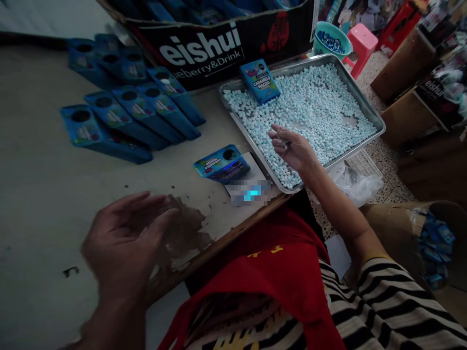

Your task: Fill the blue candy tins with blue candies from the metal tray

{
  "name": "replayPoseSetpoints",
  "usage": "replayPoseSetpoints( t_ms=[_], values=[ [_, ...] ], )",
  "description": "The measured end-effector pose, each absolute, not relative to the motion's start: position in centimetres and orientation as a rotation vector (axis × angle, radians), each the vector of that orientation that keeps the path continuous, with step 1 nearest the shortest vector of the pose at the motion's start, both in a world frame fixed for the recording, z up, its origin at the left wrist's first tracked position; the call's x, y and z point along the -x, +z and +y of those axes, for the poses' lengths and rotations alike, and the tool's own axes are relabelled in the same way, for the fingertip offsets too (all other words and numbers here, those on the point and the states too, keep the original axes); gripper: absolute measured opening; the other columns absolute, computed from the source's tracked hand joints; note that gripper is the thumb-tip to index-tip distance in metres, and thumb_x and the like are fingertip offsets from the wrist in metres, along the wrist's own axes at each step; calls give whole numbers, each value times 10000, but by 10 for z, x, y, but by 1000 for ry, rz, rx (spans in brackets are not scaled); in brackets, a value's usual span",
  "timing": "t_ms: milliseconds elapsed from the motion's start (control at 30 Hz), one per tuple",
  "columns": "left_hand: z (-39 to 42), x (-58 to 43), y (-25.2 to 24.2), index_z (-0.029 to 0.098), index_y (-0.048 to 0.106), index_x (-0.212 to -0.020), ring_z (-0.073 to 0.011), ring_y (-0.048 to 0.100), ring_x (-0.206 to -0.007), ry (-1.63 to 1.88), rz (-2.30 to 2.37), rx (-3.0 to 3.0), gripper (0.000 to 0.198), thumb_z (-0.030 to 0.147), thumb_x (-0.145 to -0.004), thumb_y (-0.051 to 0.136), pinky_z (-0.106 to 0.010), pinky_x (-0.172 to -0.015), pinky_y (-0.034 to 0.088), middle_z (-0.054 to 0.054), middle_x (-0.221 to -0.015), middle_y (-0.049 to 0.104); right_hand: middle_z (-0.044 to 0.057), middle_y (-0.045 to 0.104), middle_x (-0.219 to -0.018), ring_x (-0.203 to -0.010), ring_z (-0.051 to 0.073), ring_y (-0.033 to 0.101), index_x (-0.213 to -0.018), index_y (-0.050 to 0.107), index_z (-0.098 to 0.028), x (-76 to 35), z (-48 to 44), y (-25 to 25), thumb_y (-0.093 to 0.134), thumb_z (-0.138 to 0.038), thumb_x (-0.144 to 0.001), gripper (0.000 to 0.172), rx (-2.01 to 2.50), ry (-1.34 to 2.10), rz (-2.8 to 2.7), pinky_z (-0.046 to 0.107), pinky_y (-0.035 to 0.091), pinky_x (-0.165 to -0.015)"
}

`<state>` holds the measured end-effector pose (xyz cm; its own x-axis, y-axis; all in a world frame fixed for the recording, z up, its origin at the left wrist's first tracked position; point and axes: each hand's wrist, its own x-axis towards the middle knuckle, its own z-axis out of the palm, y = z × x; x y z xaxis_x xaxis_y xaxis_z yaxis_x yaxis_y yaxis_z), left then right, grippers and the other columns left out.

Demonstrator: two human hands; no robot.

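Tabletop (47, 194) carries blue boxes (133, 103), fill unseen; one box (217, 163) sits on your scale (257, 167). Candies (310, 97) remain in the tray (380, 124). Your right hand (292, 147) curls, contents unclear; your left hand (126, 238) gapes.

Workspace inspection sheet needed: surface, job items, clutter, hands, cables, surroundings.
Surface: pale table, worn patch near front edge
Job's things: metal tray of small pale pieces, blue box on them; holed blue box by pale flat device, readout unreadable; grouped blue boxes
Clutter: plastic bag beside tray
Hands: left hand open above table; right hand over tray, fingers curled, contents unclear
Cables: nothing seen
Surroundings: black printed carton, pink stool, green bowl
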<state>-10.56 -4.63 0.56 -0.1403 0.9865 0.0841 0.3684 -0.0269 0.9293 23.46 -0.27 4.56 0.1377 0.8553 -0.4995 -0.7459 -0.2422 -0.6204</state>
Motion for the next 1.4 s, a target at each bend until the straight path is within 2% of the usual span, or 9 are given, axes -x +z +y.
replayPoseSetpoints(
  t_ms=[167, 333, 567, 733, 933, 1200, 1300, 1367, 1400],
  values=[
    [-79, 141, 16, 427, 831, -1145, -385, 842, -1090, 1227, 1746, -1435, 424, 431, -731, 919, -722, -1122, 651, 31, -1064, 864, -57, 624, -641, -431, 22, 377, -957, 722, -159, -271, -17, 68, 686, -231, -1098, 162, 1294, 1461, -431, 94, 235, -368],
    [-86, 155, -14, 301, 817, -1171, -345, 852, -979, 1337, 1759, -1494, 452, 407, -743, 919, -637, -1059, 688, -26, -1021, 871, -106, 490, -544, -400, 27, 318, -825, 628, -201, -294, -20, 72, 850, -396, -1022, 356, 1466, 1509, -407, 123, 235, -377],
    [-82, 157, -17, 271, 827, -1210, -301, 858, -989, 1264, 1733, -1791, 348, 377, -887, 896, -478, -976, 703, -22, -1052, 881, -61, 573, -642, -471, 18, 413, -876, 689, -168, -284, -21, 83, 844, -176, -966, 179, 1558, 1491, -401, 95, 319, -427],
    [-76, 159, -24, 263, 800, -1283, -307, 848, -1041, 1280, 1695, -1788, 427, 410, -893, 893, -493, -1034, 676, -52, -1138, 871, 16, 689, -770, -578, 65, 545, -975, 755, -157, -271, -20, 98, 764, -102, -926, 74, 1558, 1505, -422, 120, 475, -492],
    [-78, 151, -29, 222, 786, -1313, -309, 825, -1126, 1226, 1637, -1732, 469, 420, -902, 899, -508, -1109, 641, -90, -1221, 848, -5, 648, -714, -503, 32, 408, -937, 787, -147, -247, -22, 109, 780, -143, -969, 32, 1531, 1558, -620, 114, 353, -426],
    [-73, 109, -17, 274, 770, -1316, -299, 818, -1160, 1181, 1488, -1580, 427, 337, -909, 886, -511, -1126, 652, -74, -1214, 839, -33, 596, -670, -511, 41, 371, -848, 742, -184, -233, -13, 106, 863, -232, -958, 170, 1468, 1579, -805, 154, 299, -433],
    [-60, 77, -17, 259, 691, -1405, -291, 790, -1228, 1183, 1465, -1551, 600, 295, -856, 931, -476, -1087, 662, -106, -1314, 807, 24, 708, -814, -697, 125, 607, -907, 794, -225, -250, -9, 104, 887, -328, -942, 143, 1539, 1336, -1125, 225, 509, -590],
    [-47, 53, -20, 253, 642, -1432, -307, 765, -1286, 1178, 1455, -1593, 720, 278, -797, 980, -459, -1058, 661, -127, -1387, 781, 82, 790, -1111, -1099, 255, 731, -935, 842, -251, -263, -10, 100, 956, -338, -860, 162, 1653, 1045, -1391, 355, 630, -854],
    [-40, 42, -21, 254, 640, -1409, -309, 764, -1284, 1163, 1446, -1621, 714, 270, -786, 988, -449, -1045, 659, -126, -1390, 780, 94, 781, -1276, -1315, 317, 685, -951, 862, -264, -267, -11, 96, 990, -330, -812, 200, 1693, 916, -1480, 424, 626, -992]
  ],
)
